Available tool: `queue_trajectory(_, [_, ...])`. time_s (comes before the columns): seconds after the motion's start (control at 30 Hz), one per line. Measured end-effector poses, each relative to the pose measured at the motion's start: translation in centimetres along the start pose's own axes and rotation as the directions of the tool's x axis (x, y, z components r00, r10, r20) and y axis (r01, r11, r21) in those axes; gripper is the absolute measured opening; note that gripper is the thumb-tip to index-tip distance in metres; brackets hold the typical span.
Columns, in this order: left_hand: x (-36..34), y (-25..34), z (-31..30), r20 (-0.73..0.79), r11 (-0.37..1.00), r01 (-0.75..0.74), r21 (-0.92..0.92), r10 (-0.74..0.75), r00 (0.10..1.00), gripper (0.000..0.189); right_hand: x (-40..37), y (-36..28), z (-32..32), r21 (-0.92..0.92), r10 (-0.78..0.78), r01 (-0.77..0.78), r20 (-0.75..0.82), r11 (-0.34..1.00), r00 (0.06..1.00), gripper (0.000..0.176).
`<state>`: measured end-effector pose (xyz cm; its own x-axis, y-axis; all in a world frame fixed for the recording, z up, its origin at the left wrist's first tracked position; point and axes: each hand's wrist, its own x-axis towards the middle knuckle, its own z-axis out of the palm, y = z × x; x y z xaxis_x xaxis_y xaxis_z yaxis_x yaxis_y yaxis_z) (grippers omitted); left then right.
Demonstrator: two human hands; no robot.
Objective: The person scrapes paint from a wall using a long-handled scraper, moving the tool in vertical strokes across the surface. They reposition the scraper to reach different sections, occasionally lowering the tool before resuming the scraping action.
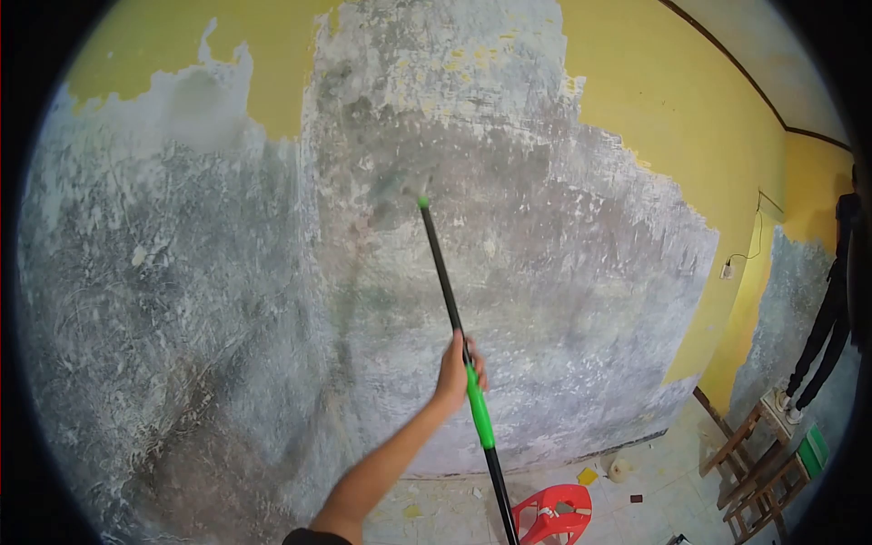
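Observation:
A long black pole (pixel 442 272) with a green sleeve (pixel 480 413) slants up across the middle of the view. My left hand (pixel 461 368) is wrapped round it just at the top of the green sleeve. The pole's upper end has a green joint (pixel 423 202) and a blurred head that lies against the scraped grey wall (pixel 509 300). Yellow paint (pixel 672 118) remains around the upper edges of the bare patch. The pole's lower end runs out of the bottom of the frame. My right hand does not show.
A red plastic stool (pixel 554 514) stands on the tiled floor below, with paint scraps and a roll (pixel 619 470) nearby. At the right, a person in dark clothes (pixel 822 336) stands on a wooden bench (pixel 772 413). A socket (pixel 727 271) with a cord hangs on the wall.

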<state>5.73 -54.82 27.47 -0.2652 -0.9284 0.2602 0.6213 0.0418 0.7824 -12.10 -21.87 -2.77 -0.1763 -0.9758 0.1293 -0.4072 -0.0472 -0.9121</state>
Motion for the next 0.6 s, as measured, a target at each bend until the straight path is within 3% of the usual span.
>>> queue_trajectory(0.03, [2.4,2.7,1.5,0.02,1.0,-0.004,0.007,0.004,1.0,0.046,1.9,-2.0,-0.5,0.1,-0.042,0.041,0.001,0.994,0.999,0.042])
queue_trajectory(0.1, [7.2,6.7,3.5,0.096,0.998,-0.048,-0.029,0.05,0.994,0.045,5.9,2.4,-0.1,-0.113,-0.203,0.204,0.023,0.972,0.979,0.053])
queue_trajectory(0.13, [9.4,8.5,4.4,0.093,0.998,-0.047,-0.041,0.051,0.994,0.043,6.4,-4.8,-1.3,0.228,-0.088,0.074,0.052,0.971,0.995,0.039])
queue_trajectory(0.23, [15.1,13.0,6.1,0.188,0.996,-0.045,-0.075,0.058,0.98,0.042,10.1,-0.6,0.4,0.122,-0.139,0.136,0.011,0.983,0.99,0.023])
queue_trajectory(0.27, [16.6,14.1,6.5,0.219,0.996,-0.039,-0.075,0.054,0.974,0.042,10.9,-3.0,0.0,0.12,-0.121,0.116,0.036,0.986,0.992,0.016])
queue_trajectory(0.37, [20.5,16.5,7.6,0.271,0.997,-0.036,-0.07,0.054,0.961,0.042,13.7,-5.9,1.1,0.319,-0.141,0.136,-0.008,0.938,0.99,0.017])
queue_trajectory(0.4, [21.5,16.6,7.8,0.282,0.998,-0.026,-0.064,0.043,0.958,0.042,13.3,-16.9,-1.1,0.53,-0.041,-0.004,0.072,0.848,0.997,0.018])
queue_trajectory(0.53, [24.5,17.3,8.7,0.185,0.998,-0.007,-0.059,0.018,0.982,0.043,16.6,-16.2,0.3,0.446,-0.056,0.058,-0.018,0.893,0.998,0.024])
queue_trajectory(0.57, [25.7,17.3,8.6,0.184,0.999,0.001,-0.046,0.007,0.983,0.044,17.2,-16.3,0.2,0.458,0.02,-0.014,-0.008,0.889,1.0,0.027])
queue_trajectory(0.6, [26.7,17.4,8.7,0.187,0.999,0.005,-0.04,0.002,0.982,0.044,18.2,-14.6,0.1,0.297,-0.023,0.041,-0.064,0.954,0.998,0.026])
